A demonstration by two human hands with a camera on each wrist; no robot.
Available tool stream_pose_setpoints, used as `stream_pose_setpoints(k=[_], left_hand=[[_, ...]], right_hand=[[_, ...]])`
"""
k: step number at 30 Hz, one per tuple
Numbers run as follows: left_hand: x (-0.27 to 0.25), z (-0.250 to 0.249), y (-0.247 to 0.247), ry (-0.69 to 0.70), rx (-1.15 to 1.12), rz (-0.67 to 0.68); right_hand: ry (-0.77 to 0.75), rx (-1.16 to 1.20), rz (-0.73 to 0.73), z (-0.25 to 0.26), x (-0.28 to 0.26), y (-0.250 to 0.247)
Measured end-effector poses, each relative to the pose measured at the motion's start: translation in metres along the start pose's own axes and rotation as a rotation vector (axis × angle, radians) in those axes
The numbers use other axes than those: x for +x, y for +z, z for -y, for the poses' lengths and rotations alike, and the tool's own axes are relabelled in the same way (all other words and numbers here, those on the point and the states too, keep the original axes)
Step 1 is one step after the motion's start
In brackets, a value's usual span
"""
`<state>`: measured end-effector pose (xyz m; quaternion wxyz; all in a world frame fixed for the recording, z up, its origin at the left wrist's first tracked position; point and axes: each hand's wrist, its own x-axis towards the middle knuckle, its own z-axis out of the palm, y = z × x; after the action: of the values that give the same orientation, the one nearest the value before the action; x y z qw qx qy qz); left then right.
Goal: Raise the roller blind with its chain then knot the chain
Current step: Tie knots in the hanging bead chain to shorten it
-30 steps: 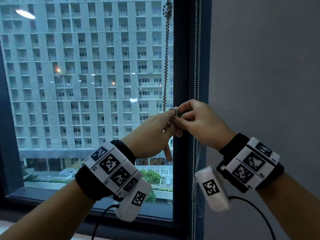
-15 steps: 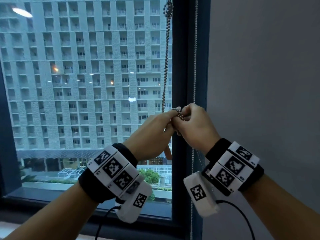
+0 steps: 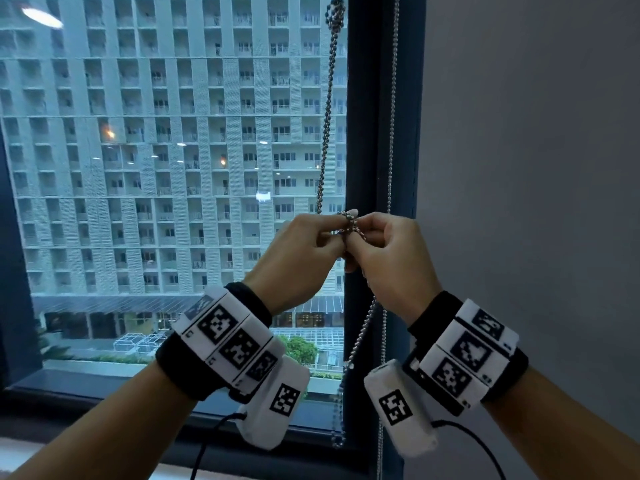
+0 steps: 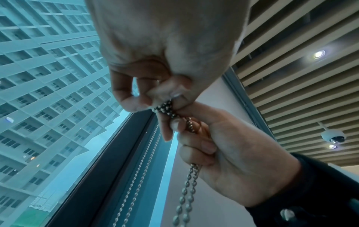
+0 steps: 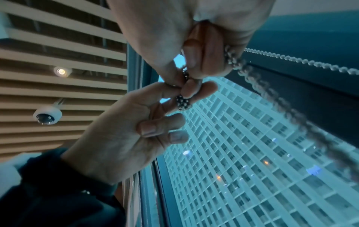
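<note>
The beaded metal chain (image 3: 325, 126) hangs in front of the window with a knot (image 3: 335, 15) near the top of the head view. At chest height it is bunched into a small loop (image 3: 350, 225) between both hands. My left hand (image 3: 330, 227) pinches this loop with thumb and forefinger. Touching it from the right, my right hand (image 3: 367, 231) pinches the same bunch. A doubled tail (image 3: 360, 337) drops from under the right hand. The bunch (image 4: 165, 107) shows in the left wrist view and the bunch (image 5: 182, 102) in the right wrist view. No blind covers the glass.
A second bead chain (image 3: 391, 133) runs straight down along the dark window frame (image 3: 367, 98). A grey wall (image 3: 536, 168) stands right of the frame. The sill (image 3: 104, 393) lies below. Overhead are a slatted ceiling and a dome camera (image 4: 333, 136).
The right hand and wrist have drawn in to the left, closer to the left hand. The chain bunch sits tighter between the fingertips, and its doubled tail now hangs in plain view.
</note>
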<state>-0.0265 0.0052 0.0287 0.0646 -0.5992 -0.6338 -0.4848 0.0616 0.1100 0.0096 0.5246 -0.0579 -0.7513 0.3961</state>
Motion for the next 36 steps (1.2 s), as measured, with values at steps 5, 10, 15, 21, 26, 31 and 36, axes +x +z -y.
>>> stream_pose_setpoints(k=[5, 10, 15, 21, 26, 31, 36], left_hand=[[0.0, 0.001, -0.002, -0.006, -0.02, 0.038], [0.001, 0.005, -0.006, -0.017, -0.066, 0.014], [-0.003, 0.007, -0.007, 0.0, -0.123, 0.076], [-0.005, 0.007, -0.001, 0.045, -0.183, 0.12], [-0.008, 0.003, -0.005, 0.093, -0.151, 0.189], [-0.009, -0.001, -0.012, 0.116, -0.06, 0.215], [-0.007, -0.001, -0.017, 0.164, 0.041, 0.257]], right_hand=[[-0.12, -0.076, 0.036, 0.0, -0.004, -0.005], [-0.185, -0.097, 0.167, 0.004, -0.01, -0.016], [-0.108, -0.024, 0.22, 0.001, 0.0, -0.026], [0.074, 0.165, 0.253, -0.001, 0.006, -0.027], [0.228, 0.255, 0.362, 0.001, 0.009, -0.031], [0.369, 0.305, 0.481, 0.009, 0.013, -0.036], [0.422, 0.269, 0.555, 0.012, 0.016, -0.037]])
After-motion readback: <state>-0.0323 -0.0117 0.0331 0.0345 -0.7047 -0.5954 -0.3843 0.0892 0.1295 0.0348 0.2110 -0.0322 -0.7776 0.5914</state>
